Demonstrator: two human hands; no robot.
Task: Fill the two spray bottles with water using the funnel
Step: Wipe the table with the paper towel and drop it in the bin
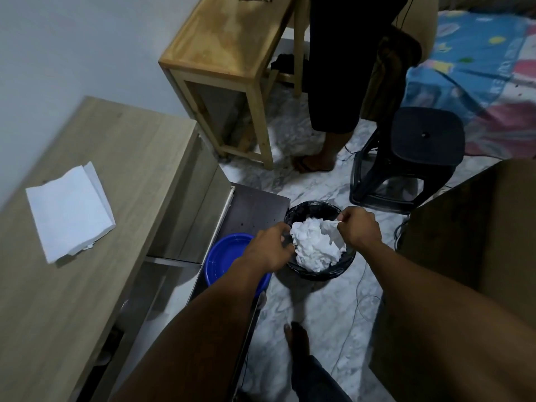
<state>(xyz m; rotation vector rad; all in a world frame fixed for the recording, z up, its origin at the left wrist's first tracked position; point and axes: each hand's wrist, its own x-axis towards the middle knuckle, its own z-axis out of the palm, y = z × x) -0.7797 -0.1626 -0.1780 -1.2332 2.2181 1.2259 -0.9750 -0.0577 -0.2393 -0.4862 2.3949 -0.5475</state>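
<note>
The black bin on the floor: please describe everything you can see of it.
The bin is small and round, lined with a glossy black bag folded over its rim. It stands upright on the marbled floor beside a blue basin, filled above the rim with crumpled white paper. The right hand pinches a piece of that paper; the left hand is at its left rim, its grip unclear.

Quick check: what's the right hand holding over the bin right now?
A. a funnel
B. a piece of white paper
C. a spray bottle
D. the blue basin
B: the right hand pinches a white paper piece above the black-lined bin, which is heaped with crumpled paper.
</note>
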